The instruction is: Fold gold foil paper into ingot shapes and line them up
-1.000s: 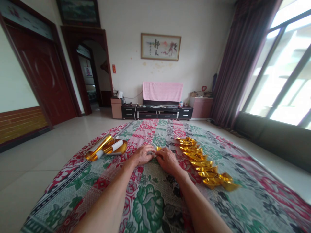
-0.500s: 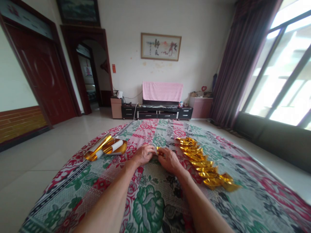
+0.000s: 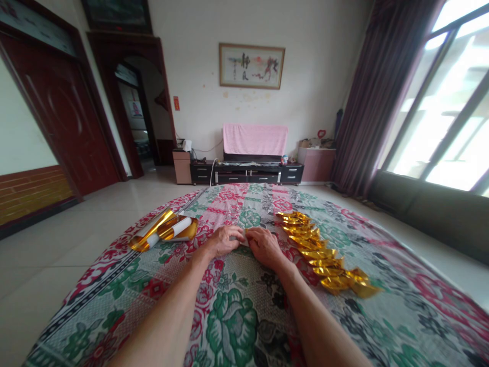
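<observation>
Between my two hands lies a small piece of gold foil paper [image 3: 244,241], its white back showing; most of it is hidden by the fingers. My left hand [image 3: 226,241] has its fingers closed at the paper's left side. From the right, my right hand [image 3: 264,245] presses down on it with bent fingers. Right of my hands, a slanting row of folded gold paper ingots [image 3: 309,242] overlaps on the cloth. To the left lie loosely curled sheets of gold foil paper [image 3: 164,229] with white backs.
A floral cloth [image 3: 160,316] in red, green and grey covers the round table. Beyond it stands a low black TV cabinet [image 3: 233,178], with a pink cloth [image 3: 255,139] draped above. Dark curtains [image 3: 367,112] and a window are on the right.
My right hand has flattened over the paper, and less gold shows between the fingers. Both hands stay close together. The view has tilted slightly.
</observation>
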`<state>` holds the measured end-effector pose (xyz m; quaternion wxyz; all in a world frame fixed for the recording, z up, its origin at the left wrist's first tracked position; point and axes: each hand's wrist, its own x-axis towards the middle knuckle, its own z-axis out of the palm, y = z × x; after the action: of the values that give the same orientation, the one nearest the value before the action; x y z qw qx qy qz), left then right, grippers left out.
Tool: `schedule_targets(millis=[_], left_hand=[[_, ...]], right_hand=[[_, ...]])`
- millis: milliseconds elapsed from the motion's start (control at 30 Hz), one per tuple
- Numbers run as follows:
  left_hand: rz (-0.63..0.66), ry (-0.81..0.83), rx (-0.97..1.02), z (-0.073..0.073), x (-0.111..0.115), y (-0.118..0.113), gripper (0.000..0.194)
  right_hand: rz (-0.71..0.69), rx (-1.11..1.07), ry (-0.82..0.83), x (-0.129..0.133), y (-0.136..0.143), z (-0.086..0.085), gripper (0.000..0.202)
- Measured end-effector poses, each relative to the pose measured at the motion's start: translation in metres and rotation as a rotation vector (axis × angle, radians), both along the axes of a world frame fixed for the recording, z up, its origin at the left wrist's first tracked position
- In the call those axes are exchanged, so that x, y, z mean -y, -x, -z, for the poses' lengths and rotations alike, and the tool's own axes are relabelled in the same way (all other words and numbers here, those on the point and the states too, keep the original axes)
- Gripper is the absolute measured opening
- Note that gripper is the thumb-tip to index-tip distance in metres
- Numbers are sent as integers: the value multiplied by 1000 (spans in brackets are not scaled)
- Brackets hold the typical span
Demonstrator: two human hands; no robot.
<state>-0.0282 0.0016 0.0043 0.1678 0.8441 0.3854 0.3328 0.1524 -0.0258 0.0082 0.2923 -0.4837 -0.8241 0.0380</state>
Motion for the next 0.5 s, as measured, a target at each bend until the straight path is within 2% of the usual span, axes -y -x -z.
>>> schedule_targets(millis=[267, 500], left_hand=[[-5, 51, -54, -5, 3, 1, 14], [-32, -12, -19, -5, 3, -6, 12]], right_hand=[[-7, -6, 7, -1, -1, 0, 20], [-31, -21, 5, -5, -2, 4, 20]])
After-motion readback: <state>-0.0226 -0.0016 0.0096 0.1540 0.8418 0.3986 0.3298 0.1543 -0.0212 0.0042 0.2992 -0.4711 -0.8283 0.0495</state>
